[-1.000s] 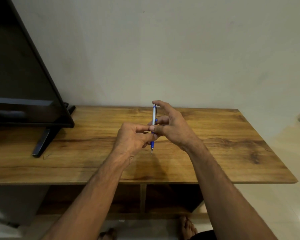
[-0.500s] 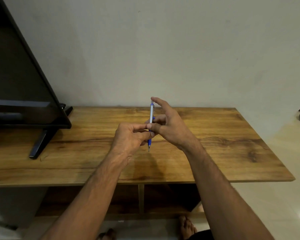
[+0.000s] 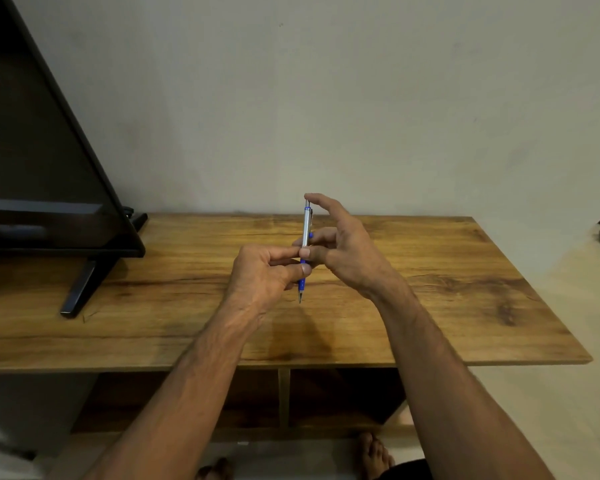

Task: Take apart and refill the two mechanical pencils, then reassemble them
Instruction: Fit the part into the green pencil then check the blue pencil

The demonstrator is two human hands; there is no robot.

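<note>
Timber with a dark grain is seen across the table (image 3: 430, 306), which is set against a plain wall (image 3: 361, 98). Above the middle of the table a mechanical pencil (image 3: 305, 233) is held clear of the wood, nearly upright, with its metal tip turned toward six o'clock and its capped end toward twelve. The upper barrel is silver and the lower grip section is blue.

The blue section is pinched by the left hand (image 3: 264, 275), which is brought in from eight o'clock; its thumb and forefinger are closed on the pencil and the other fingers are curled into the palm. The silver barrel is pinched just above that by the right hand (image 3: 343, 251), brought in from four o'clock, with thumb and a middle finger clamped on it. The forefinger (image 3: 323, 202) of that hand is stretched up and bent over the capped end; whether the cap is actually touched cannot be told. The two hands are in contact at the fingertips.

At nine to ten o'clock of the hands a dark television (image 3: 49, 168) is stood on the table, carried by a black slanted foot (image 3: 80, 289). Under the table top a divided shelf (image 3: 340, 396) is seen in shadow, and at six o'clock bare feet (image 3: 374, 455) are seen on the pale floor.
</note>
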